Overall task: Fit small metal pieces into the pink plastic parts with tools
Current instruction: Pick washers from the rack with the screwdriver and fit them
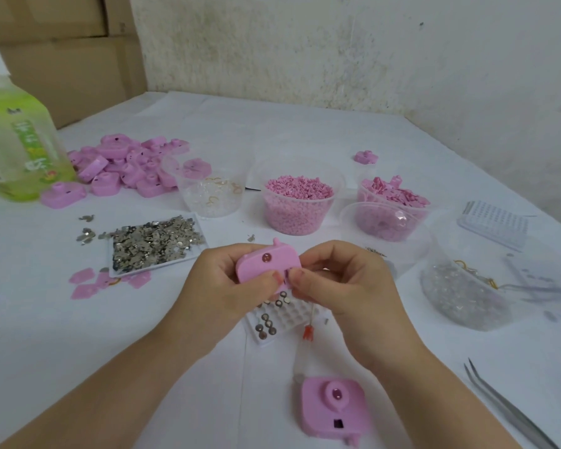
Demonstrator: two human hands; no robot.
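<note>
While the pink part (268, 265) is held above the worktop (289, 131), a metal piece appears to be pressed into its slot.
The part is gripped by the curled left hand (230, 286) and pinched at its lower edge by the right hand (340, 286); the piece itself cannot be made out. Firm seating is judged next, perhaps with the tweezers (507, 405) lying well apart, rightward.
</note>
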